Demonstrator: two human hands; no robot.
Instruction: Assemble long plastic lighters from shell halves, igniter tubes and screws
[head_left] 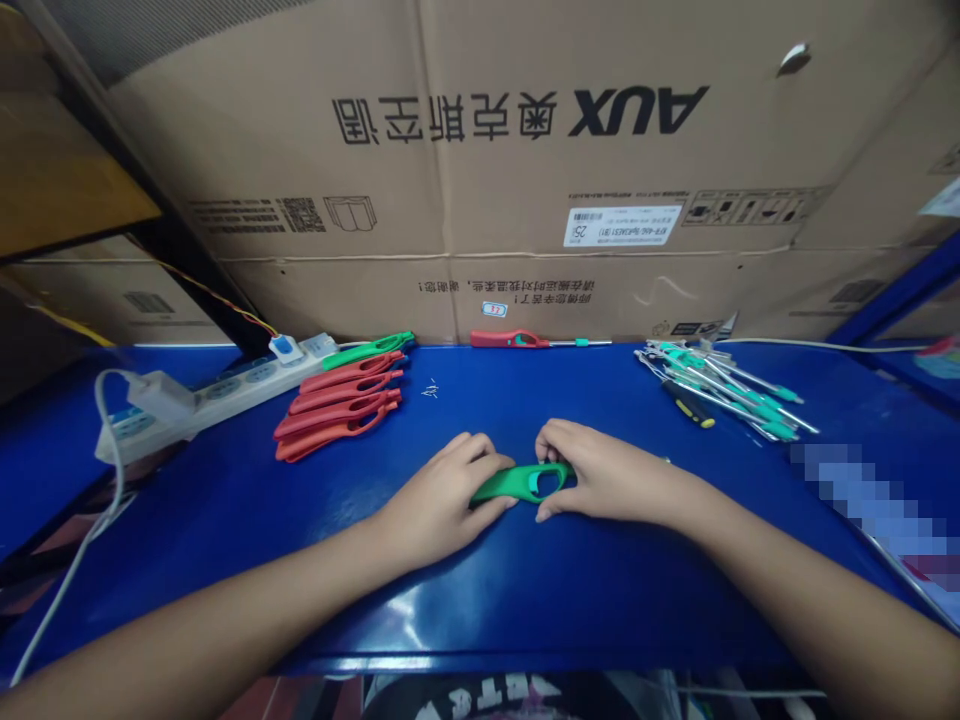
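Observation:
A green lighter handle (506, 485) with a teal trigger in its oval opening lies level, low over the blue table. My left hand (439, 503) is closed around its left end, the thumb along the near side. At the other end, my right hand (604, 472) grips the handle beside the opening, with fingers on the far side and thumb on the near side. The right tip is partly hidden by these fingers. Beyond my hands lies a red lighter (506, 339) with a metal rod and a teal piece on it.
Several red handles (341, 405) and a green one (371, 350) lie at left beside a white power strip (225, 390). Small metal bits (430, 388) are near them. At right, metal rods with teal parts (720, 385) lie over a black-and-yellow screwdriver (690, 405). A cardboard sheet (450, 200) stands behind.

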